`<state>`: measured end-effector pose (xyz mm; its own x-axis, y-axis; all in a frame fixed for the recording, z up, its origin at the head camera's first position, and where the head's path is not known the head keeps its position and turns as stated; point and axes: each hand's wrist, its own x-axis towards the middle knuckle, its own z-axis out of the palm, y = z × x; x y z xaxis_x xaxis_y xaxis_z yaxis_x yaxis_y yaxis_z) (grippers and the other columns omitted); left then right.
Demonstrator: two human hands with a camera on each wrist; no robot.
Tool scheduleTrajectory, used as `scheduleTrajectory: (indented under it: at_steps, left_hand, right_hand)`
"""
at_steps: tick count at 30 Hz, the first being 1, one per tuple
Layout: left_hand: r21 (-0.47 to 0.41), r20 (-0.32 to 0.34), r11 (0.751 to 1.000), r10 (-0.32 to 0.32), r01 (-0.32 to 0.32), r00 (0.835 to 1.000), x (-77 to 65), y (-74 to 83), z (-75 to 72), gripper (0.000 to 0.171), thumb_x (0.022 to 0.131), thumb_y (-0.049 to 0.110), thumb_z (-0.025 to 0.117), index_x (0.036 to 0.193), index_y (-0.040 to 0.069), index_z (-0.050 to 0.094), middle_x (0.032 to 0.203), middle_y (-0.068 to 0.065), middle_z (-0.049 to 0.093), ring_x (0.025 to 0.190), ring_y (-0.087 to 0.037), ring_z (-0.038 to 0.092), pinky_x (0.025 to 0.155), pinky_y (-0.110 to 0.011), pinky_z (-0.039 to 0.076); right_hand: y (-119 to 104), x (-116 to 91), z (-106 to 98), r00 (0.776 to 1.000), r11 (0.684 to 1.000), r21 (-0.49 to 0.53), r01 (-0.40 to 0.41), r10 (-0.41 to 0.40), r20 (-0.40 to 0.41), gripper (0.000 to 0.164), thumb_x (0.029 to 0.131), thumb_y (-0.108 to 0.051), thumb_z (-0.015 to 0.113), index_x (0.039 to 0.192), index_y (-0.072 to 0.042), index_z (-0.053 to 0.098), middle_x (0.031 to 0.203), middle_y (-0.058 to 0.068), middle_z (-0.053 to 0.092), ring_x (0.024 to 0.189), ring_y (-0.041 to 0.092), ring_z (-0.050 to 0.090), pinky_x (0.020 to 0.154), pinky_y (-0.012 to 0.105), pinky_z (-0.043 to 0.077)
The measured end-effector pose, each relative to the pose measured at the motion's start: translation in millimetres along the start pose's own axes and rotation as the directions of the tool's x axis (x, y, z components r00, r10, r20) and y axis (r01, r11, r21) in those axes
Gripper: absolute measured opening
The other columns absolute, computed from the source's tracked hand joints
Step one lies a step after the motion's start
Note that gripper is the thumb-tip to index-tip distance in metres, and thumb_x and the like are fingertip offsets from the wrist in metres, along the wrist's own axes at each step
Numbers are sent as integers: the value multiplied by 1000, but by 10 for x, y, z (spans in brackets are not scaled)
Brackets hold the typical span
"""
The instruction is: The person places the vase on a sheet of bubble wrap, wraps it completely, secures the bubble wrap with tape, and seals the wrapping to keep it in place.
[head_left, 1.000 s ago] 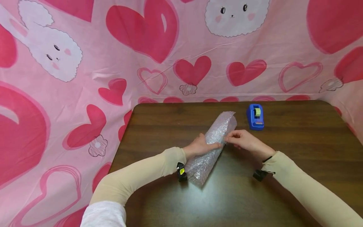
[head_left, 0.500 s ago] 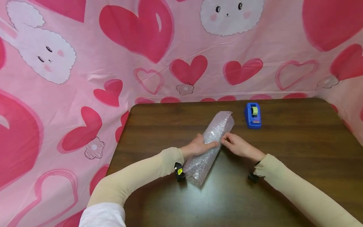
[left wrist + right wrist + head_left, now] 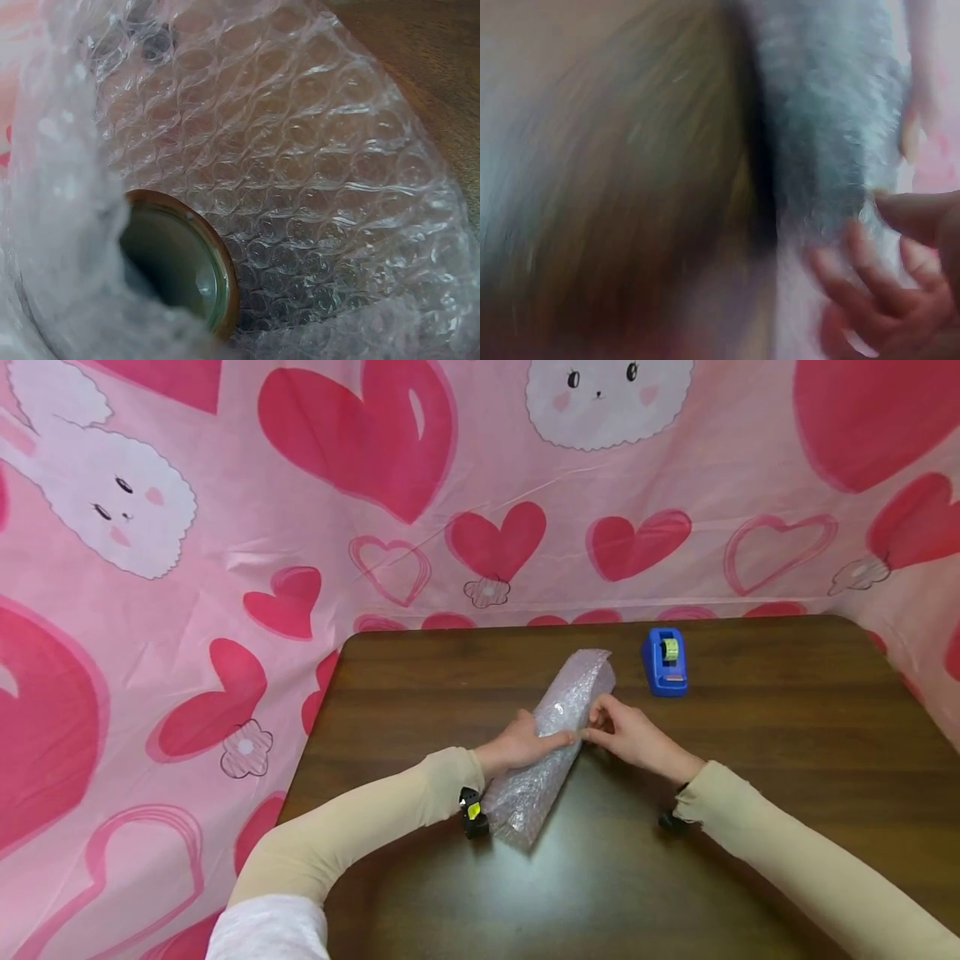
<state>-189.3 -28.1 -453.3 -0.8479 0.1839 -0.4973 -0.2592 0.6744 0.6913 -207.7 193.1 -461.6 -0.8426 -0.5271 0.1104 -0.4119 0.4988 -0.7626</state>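
Observation:
A roll of bubble wrap (image 3: 573, 689) lies slanted on the table. The left wrist view looks into its near end, where a round vessel with a brown rim and greenish inside (image 3: 176, 259) sits within the bubble wrap (image 3: 315, 142). My left hand (image 3: 517, 747) grips the roll about its middle, thumb over the top; its other fingers are mostly hidden behind the roll. At the roll's right side, my right hand (image 3: 626, 735) touches the wrap with its thumb tip. Its fingers (image 3: 870, 274) look loosely bent and apart, blurred in the right wrist view.
On the dark wooden table (image 3: 420, 693), a blue tape dispenser (image 3: 666, 668) with a roll of tape stands beyond my right hand. A pink cloth with hearts and rabbits (image 3: 495, 468) hangs behind the table and along its left side.
My right thumb and fingertips, close together one second ago, are now parted at the wrap's edge. My left hand keeps its grip on the roll. The head view has shifted slightly.

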Motion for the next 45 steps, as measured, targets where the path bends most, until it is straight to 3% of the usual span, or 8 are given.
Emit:
scheduleTrajectory:
  at_steps: [3,8,11,14,22,29,35,45]
  left_hand:
    - [1,-8,1000,20,-20,1000,-4,-10,-6,106,94,60,64,155,-14,20,159,-29,34,139,-35,45,113,-44,42]
    - [5,-25,999,44,-44,999,-28,-3,-19,106,93,59,66,153,-17,22,156,-33,36,136,-37,48,111,-44,44]
    - [-10,-17,999,49,-49,999,-43,2,-23,107,94,59,65,155,-16,21,159,-33,31,139,-37,45,112,-46,43]
    - [-5,-12,999,53,-53,999,-54,5,-21,107,94,60,64,155,-16,20,159,-32,31,136,-37,47,110,-46,45]
    - [-14,-11,998,54,-54,999,-82,34,-30,111,94,60,64,157,-16,12,160,-33,30,137,-37,48,110,-47,45]
    - [-21,-36,999,40,-41,999,-64,20,-2,111,93,61,66,157,-15,15,156,-32,36,134,-37,51,108,-47,46]
    - [-59,14,998,11,-10,1000,-74,38,-15,122,90,70,65,162,-8,6,168,-28,18,149,-36,36,116,-49,39]
    - [-187,115,982,56,-34,992,-100,-41,-188,95,101,69,34,165,0,17,172,-19,15,157,-32,18,125,-52,22]
  right_hand:
    - [-37,6,-20,980,970,-169,176,-188,-62,24,91,-3,78,110,-8,64,90,1,70,80,13,64,71,35,57]
    - [-56,101,-115,887,809,-398,433,-460,31,53,82,1,85,130,-16,72,102,5,64,87,17,57,74,37,53]
    - [-52,158,-170,849,725,-461,512,-510,140,66,77,2,89,136,-21,69,100,5,59,86,16,51,73,34,50]
    - [-64,174,-197,843,699,-480,530,-498,205,75,75,-1,91,142,-22,65,99,3,57,85,14,50,72,30,50]
    - [-78,98,-152,902,764,-478,433,-370,224,90,78,-4,90,156,-23,49,97,-3,52,80,9,45,76,29,52]
    - [8,50,-14,904,748,-508,428,-360,232,88,84,-25,89,157,-11,42,97,4,47,72,12,41,64,29,44]
    - [18,32,-31,915,768,-497,404,-342,215,91,82,-15,90,158,-11,40,97,4,50,73,14,47,67,33,50]
    - [51,-110,-174,971,908,-358,220,-169,169,82,93,-9,77,162,-9,31,116,12,63,96,23,64,91,48,58]
